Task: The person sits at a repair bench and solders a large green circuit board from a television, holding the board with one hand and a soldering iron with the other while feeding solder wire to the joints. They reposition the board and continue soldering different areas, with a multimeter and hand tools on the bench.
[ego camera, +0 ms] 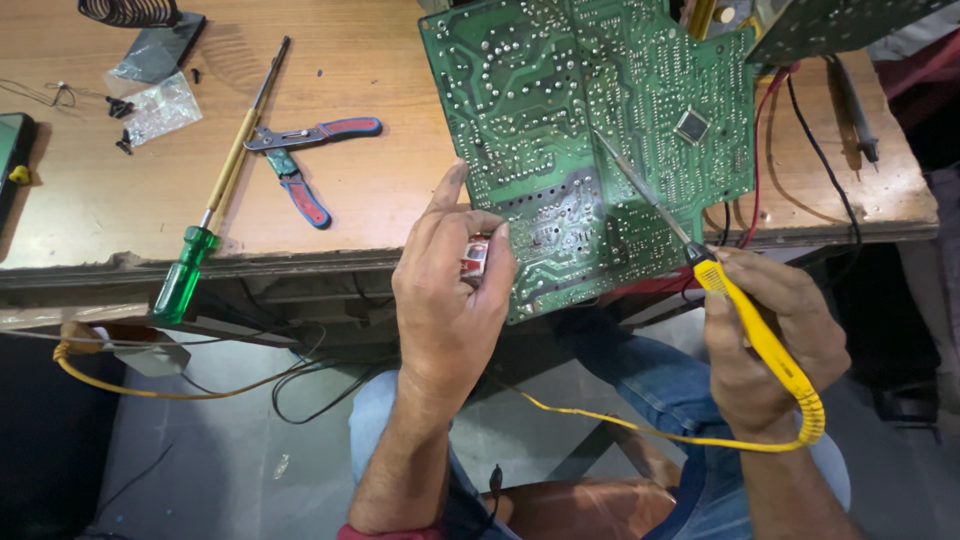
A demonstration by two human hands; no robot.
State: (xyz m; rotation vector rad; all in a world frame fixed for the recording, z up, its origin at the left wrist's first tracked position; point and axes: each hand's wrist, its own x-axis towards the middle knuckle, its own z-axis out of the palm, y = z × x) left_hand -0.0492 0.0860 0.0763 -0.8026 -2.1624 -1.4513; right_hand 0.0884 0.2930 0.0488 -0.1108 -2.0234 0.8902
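A large green circuit board [560,90] lies solder side up, overhanging the front edge of the wooden table [100,200]. My left hand [450,290] grips the board's near left edge, with a small red and white object [474,258] between its fingers. My right hand [765,340] holds a yellow-handled soldering iron [745,315]. Its thin metal tip reaches up and left onto the middle of the board. A yellow cord [640,432] loops from the handle under my wrist.
A green-handled screwdriver [215,200] and red and blue pliers [300,160] lie on the table to the left. A small plastic bag and loose screws [155,108] sit at far left. Red and black wires [770,130] hang by the board's right side. My legs are below.
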